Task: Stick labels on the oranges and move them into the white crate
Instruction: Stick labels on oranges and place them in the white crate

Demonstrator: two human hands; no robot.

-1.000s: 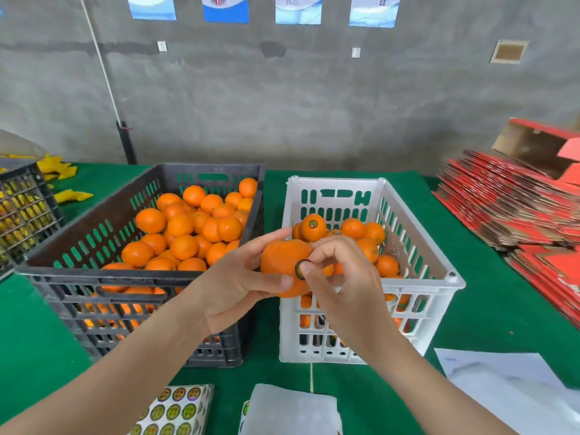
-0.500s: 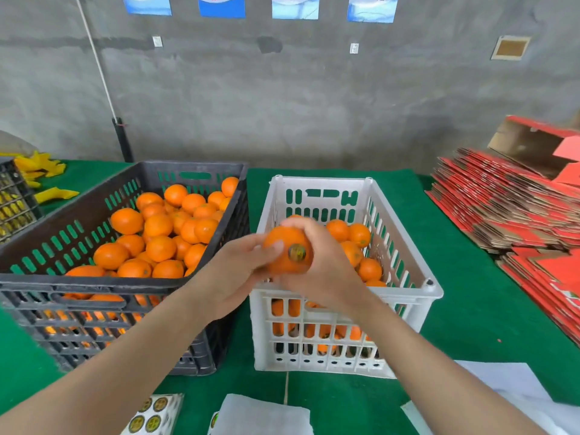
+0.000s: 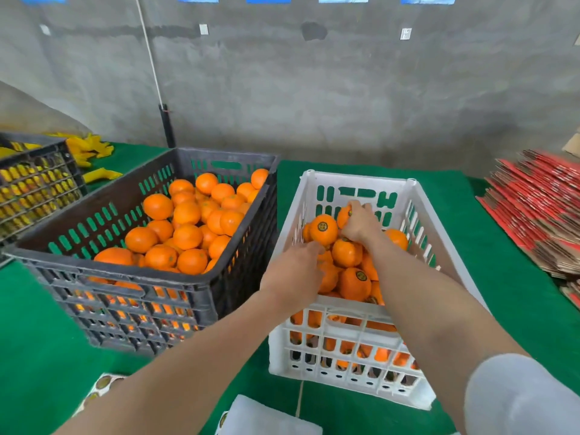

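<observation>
The white crate (image 3: pixel 357 183) stands right of centre, holding several labelled oranges (image 3: pixel 323 230). My right hand (image 3: pixel 362 222) reaches deep into it and grips an orange (image 3: pixel 343 216) near the back wall, on top of the pile. Over the crate's near left corner hovers my left hand (image 3: pixel 293 273); its fingers are relaxed, point at the pile and hold nothing. To the left, the black crate (image 3: pixel 141 285) is heaped with unlabelled oranges (image 3: pixel 187 236). A sheet of round labels (image 3: pixel 103 383) peeks out under my left forearm.
A second dark crate (image 3: pixel 34 183) with yellow contents sits at the far left. Stacks of flat red cardboard (image 3: pixel 539 211) fill the right side. White paper (image 3: pixel 266 416) lies at the near edge of the green table (image 3: pixel 40 340). A grey wall closes the back.
The orange held between both hands in front of the crate has gone into the white crate in my right hand. My left hand has let go of it.
</observation>
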